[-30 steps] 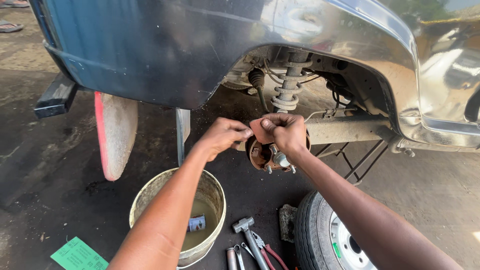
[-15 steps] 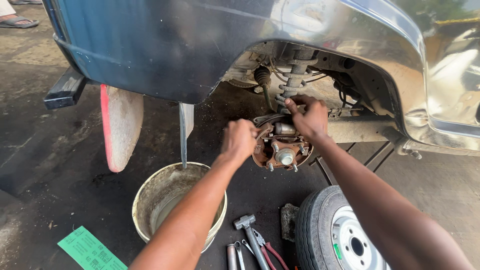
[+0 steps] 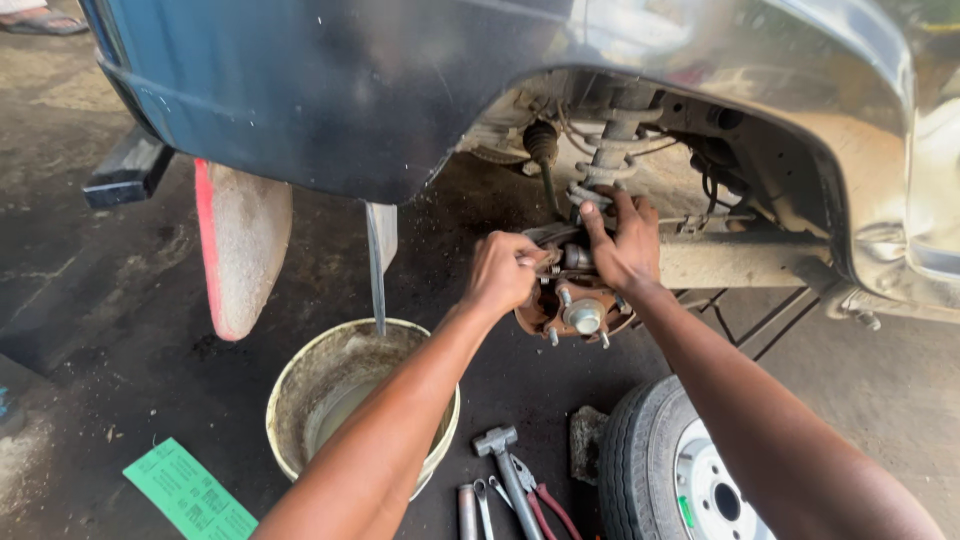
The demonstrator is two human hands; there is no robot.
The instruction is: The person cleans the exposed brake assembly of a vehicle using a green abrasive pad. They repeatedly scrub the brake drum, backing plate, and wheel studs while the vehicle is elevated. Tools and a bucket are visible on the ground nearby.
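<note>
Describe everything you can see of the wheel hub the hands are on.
The wheel hub is a round, rusty brown metal disc under the wheel arch, facing the camera, wheel off. Several studs stick out around a shiny centre cap. The left hand grips its upper left edge; the right hand rests on top, fingers spread toward the coil spring above. Its back is hidden.

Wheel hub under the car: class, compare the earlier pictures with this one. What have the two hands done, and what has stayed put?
The right hand has lifted off the front of the wheel hub to its upper edge below the spring, uncovering the studs. The left hand has closed in on the hub's left side. Bucket, hammer, pliers and removed wheel lie unchanged.
</note>
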